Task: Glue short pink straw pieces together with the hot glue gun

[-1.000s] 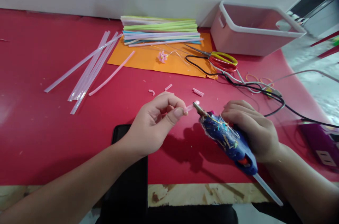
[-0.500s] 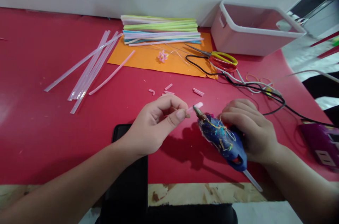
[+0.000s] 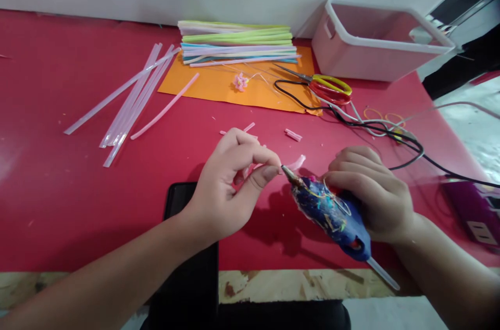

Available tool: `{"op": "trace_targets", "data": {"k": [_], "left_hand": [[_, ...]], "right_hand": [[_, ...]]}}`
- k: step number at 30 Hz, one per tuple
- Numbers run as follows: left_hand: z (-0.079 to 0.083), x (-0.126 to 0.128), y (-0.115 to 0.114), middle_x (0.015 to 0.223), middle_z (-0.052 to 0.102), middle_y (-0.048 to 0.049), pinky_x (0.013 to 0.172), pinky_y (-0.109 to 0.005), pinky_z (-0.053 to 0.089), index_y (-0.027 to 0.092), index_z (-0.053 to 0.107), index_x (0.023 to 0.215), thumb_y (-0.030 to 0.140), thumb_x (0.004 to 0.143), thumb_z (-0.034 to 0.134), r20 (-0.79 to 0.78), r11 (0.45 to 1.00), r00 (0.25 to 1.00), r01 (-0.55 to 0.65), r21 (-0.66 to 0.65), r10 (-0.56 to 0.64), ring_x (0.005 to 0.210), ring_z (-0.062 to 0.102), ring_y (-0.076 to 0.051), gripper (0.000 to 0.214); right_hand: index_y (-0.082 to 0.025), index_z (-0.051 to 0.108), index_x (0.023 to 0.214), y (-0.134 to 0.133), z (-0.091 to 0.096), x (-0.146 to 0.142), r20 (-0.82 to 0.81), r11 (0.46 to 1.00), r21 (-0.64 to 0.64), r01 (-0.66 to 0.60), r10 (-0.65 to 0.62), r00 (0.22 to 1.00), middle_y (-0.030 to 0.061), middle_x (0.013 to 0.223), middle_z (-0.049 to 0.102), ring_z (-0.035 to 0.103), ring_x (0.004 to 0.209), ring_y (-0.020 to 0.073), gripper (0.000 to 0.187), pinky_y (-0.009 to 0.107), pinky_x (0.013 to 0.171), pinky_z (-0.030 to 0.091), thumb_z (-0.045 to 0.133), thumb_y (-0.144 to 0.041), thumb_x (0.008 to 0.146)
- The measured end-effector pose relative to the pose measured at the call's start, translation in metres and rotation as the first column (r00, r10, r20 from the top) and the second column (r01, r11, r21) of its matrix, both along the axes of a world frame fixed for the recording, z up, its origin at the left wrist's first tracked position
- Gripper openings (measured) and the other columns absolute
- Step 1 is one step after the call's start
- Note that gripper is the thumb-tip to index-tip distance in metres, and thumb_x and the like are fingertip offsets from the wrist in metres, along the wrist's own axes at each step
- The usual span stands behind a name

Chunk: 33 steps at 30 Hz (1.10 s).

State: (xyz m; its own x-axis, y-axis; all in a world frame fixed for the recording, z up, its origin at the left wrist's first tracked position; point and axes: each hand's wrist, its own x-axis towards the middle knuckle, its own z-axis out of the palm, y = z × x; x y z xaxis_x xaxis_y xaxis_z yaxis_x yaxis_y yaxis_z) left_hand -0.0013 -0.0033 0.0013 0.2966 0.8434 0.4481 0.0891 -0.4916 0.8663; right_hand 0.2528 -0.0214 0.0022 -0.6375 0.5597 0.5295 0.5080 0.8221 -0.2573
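My left hand (image 3: 230, 184) pinches a short pink straw piece (image 3: 295, 163) between thumb and fingers, its free end sticking out to the right. My right hand (image 3: 371, 194) is wrapped round a blue glue gun (image 3: 328, 210) smeared with dried glue, a clear glue stick (image 3: 383, 274) poking out of its back. The gun's metal nozzle touches the straw piece right at my left thumb tip. Both hands hover just over the red table cover (image 3: 78, 179).
Short pink straw bits (image 3: 292, 135) lie behind my hands. Farther back are an orange sheet (image 3: 219, 85) with a small pink flower (image 3: 239, 81), a stack of coloured straws (image 3: 238, 43), clear glue sticks (image 3: 133, 96), scissors (image 3: 326, 88), cables (image 3: 375, 127), a pink tub (image 3: 375, 41) and a black phone (image 3: 187, 267).
My left hand has curled tighter and turned the straw piece. The glue gun's nozzle has shifted slightly left and down against it.
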Motion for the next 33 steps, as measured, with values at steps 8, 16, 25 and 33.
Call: {"op": "trace_targets", "data": {"k": [8,16,25,33], "left_hand": [[0.0027,0.0002,-0.0047,0.086,0.053,-0.0015,0.075,-0.029,0.050,0.017,0.066,0.088,0.004,0.089,0.061,-0.089,0.953,0.978,-0.160,0.258,0.189,0.082,0.053,-0.014,0.014],[0.0074,-0.0002,-0.0094,0.084,0.049,-0.0031,0.064,-0.029,0.049,0.018,0.069,0.086,0.005,0.088,0.061,-0.094,0.904,0.950,-0.250,0.348,0.298,0.079,0.052,-0.015,0.015],[0.0067,-0.0005,-0.0090,0.085,0.052,-0.0024,0.069,-0.029,0.052,0.019,0.069,0.086,0.002,0.086,0.060,-0.107,0.916,0.959,-0.214,0.340,0.264,0.079,0.053,-0.015,0.019],[0.0063,0.0003,-0.0075,0.086,0.052,-0.0043,0.068,-0.031,0.053,0.020,0.068,0.086,0.007,0.088,0.062,-0.134,0.916,0.945,-0.243,0.319,0.297,0.078,0.053,-0.016,0.014]], "right_hand": [[-0.014,0.059,0.101,-0.0005,0.0010,0.0008,-0.025,1.000,0.002,0.006,-0.006,1.000,0.0076,0.069,0.058,0.054,0.067,0.0224,0.015,0.044,0.069,0.044,0.059,-0.020,0.087],[-0.014,0.059,0.099,0.0009,0.0013,0.0046,-0.075,1.000,-0.013,-0.008,0.007,0.997,0.0067,0.068,0.057,0.055,0.066,0.0219,0.014,0.043,0.068,0.043,0.060,-0.017,0.085],[-0.017,0.059,0.101,0.0004,0.0025,0.0036,-0.111,0.999,-0.040,0.030,-0.034,0.993,0.0054,0.072,0.058,0.057,0.066,0.0218,0.015,0.043,0.068,0.044,0.060,-0.020,0.087],[-0.015,0.060,0.102,-0.0007,0.0033,0.0033,-0.075,0.999,-0.030,-0.039,0.037,0.996,0.0059,0.069,0.057,0.056,0.067,0.0227,0.016,0.044,0.068,0.044,0.057,-0.019,0.086]]}}
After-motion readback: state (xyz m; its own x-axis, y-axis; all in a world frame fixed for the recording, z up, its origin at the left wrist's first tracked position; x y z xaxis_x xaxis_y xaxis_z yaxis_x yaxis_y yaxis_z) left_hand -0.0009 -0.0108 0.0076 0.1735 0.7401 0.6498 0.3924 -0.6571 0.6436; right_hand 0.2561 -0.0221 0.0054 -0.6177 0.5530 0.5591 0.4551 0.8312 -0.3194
